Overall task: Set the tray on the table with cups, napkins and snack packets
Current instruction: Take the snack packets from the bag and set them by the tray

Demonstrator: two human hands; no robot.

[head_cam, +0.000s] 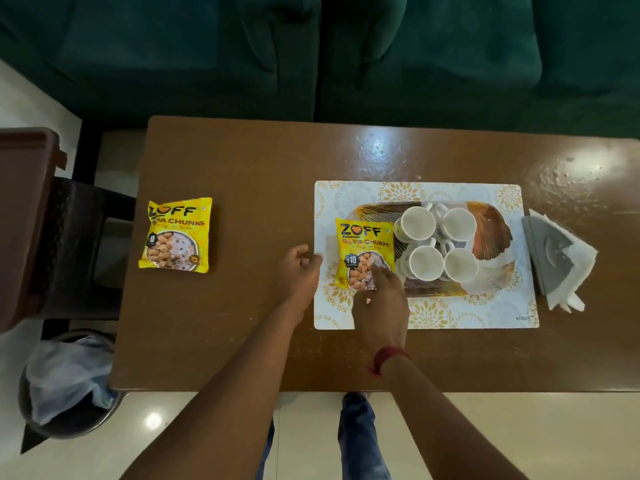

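**Dim room, overhead glare, bowed edges**

Light comes from overhead. It throws white, speckled glare on the glossy tabletop along the far edge and toward the far right corner, and one small round gleam on the pale floor below the near edge. The green sofa past the far edge is dim and soft. Shadows are faint. Print on the packet near the left edge reads clearly. Straight lines bow toward the frame's sides.
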